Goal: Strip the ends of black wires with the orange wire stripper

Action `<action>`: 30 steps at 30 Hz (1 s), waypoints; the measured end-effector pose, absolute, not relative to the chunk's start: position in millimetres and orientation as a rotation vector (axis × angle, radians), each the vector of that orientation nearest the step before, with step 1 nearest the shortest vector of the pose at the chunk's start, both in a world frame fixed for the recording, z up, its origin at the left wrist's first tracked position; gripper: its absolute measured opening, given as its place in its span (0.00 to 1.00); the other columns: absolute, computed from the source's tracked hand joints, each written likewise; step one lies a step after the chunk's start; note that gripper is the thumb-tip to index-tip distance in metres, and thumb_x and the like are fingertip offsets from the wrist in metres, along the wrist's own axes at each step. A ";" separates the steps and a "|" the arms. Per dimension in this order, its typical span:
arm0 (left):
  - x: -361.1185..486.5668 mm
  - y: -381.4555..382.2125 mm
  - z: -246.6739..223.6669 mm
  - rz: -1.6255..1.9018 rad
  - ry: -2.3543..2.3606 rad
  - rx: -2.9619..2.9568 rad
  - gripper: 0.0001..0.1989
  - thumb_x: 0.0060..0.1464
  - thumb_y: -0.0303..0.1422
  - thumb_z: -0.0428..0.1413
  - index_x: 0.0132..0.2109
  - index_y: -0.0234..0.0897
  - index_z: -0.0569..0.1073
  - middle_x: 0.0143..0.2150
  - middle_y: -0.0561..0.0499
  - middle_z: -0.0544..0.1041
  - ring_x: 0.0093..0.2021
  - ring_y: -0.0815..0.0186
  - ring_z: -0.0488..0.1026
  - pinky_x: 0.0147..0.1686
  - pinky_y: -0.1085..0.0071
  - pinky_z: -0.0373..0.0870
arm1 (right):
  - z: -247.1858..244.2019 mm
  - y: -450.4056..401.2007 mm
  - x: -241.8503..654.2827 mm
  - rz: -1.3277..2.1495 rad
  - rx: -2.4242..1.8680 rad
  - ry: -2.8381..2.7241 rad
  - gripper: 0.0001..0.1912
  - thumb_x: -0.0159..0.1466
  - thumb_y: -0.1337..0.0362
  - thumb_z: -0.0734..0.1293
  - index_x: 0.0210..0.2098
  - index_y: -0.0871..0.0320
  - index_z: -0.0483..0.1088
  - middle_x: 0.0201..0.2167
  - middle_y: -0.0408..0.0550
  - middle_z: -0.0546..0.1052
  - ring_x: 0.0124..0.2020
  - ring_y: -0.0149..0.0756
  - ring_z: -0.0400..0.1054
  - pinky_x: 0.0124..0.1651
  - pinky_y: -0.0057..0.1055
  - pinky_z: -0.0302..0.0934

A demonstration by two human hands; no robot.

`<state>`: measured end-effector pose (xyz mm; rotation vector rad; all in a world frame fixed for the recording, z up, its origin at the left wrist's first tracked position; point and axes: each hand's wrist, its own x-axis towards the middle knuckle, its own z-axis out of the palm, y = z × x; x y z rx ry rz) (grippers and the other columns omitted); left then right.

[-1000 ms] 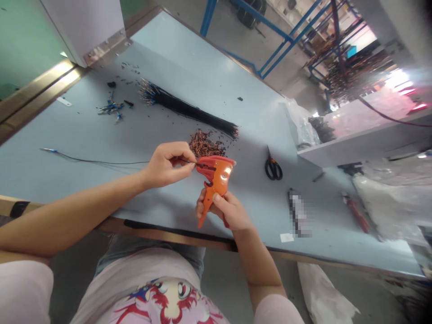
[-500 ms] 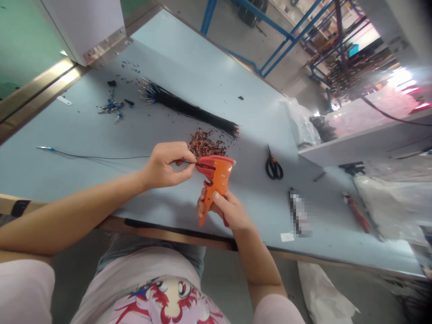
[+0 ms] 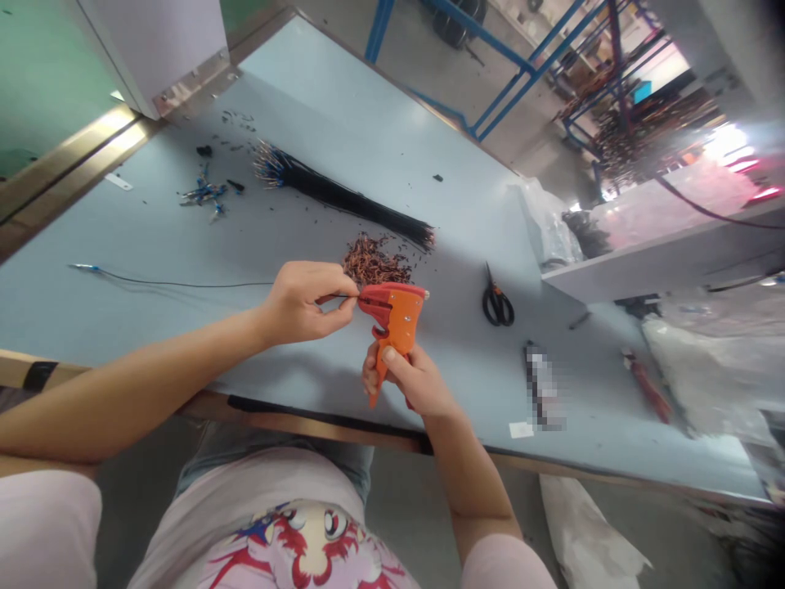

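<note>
Clock positions read from the stripper, twelve at the top of the view.

Item: wire stripper [image 3: 403, 315], orange and red, at the centre, nose towards nine. Change over the last second: slight; the lower tip of its handle has drawn a little towards the right hand [image 3: 422, 383]. The nose has kept its place by the wire, so the two stay lined up. How firmly the trigger is pulled cannot be told.

Item: black wire [image 3: 184, 285], single, near end at the stripper's nose — depth of entry hidden — and its blue-collared tail [image 3: 89, 267] lying a little past nine.

Left hand [image 3: 310, 303], just past nine: thumb and forefinger pinch the wire beside the nose. Right hand, about five: fingers wrapped round the handle, thumb laid across it.

Surface: pale blue table [image 3: 257, 245]. Copper-coloured clippings [image 3: 375, 263], heaped, towards twelve; bundle of black wires [image 3: 359, 209], at eleven; loose blue-collared pieces [image 3: 205, 194], at ten; black-handled scissors [image 3: 497, 304], between two and three; white card [image 3: 521, 430], at four; red-handled tool [image 3: 647, 388], at three, well apart.

Room: blue metal frame [image 3: 501, 51], at one; plastic bag [image 3: 543, 221], at two.
</note>
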<state>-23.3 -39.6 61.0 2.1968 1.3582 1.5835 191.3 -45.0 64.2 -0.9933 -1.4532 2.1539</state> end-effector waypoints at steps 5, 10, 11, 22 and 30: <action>-22.7 -39.8 59.2 1.613 1.351 2.236 0.05 0.48 0.27 0.53 0.27 0.37 0.71 0.18 0.58 0.64 0.18 0.75 0.57 0.22 0.76 0.56 | 61.5 -46.0 190.4 2.149 -0.985 -1.464 0.19 0.62 0.48 0.63 0.29 0.60 0.65 0.19 0.41 0.68 0.20 0.30 0.64 0.23 0.30 0.63; -22.3 -41.1 59.8 1.659 1.309 2.270 0.04 0.48 0.26 0.54 0.28 0.37 0.71 0.18 0.58 0.64 0.19 0.75 0.57 0.22 0.76 0.55 | 59.4 -46.3 191.6 2.138 -1.022 -1.452 0.19 0.62 0.48 0.64 0.28 0.59 0.64 0.18 0.40 0.66 0.19 0.30 0.63 0.22 0.30 0.62; -22.1 -41.4 60.3 1.659 1.310 2.269 0.04 0.49 0.26 0.53 0.28 0.37 0.71 0.18 0.58 0.64 0.19 0.75 0.57 0.22 0.76 0.55 | 59.7 -46.4 191.7 2.142 -1.028 -1.450 0.19 0.62 0.48 0.64 0.28 0.59 0.64 0.18 0.40 0.66 0.19 0.30 0.63 0.21 0.29 0.62; -24.1 -37.9 58.3 1.627 1.362 2.183 0.04 0.48 0.27 0.54 0.28 0.38 0.72 0.18 0.58 0.64 0.19 0.75 0.57 0.22 0.75 0.56 | 56.1 -45.3 188.4 2.215 -0.953 -1.307 0.23 0.58 0.44 0.66 0.32 0.60 0.65 0.21 0.42 0.69 0.21 0.30 0.65 0.26 0.31 0.65; -25.8 -38.5 61.9 1.643 1.450 2.136 0.04 0.47 0.30 0.55 0.27 0.40 0.72 0.18 0.57 0.64 0.19 0.73 0.58 0.22 0.74 0.57 | 62.0 -38.4 196.6 2.331 -0.762 -1.279 0.30 0.54 0.41 0.68 0.43 0.59 0.66 0.36 0.51 0.72 0.38 0.43 0.71 0.42 0.44 0.67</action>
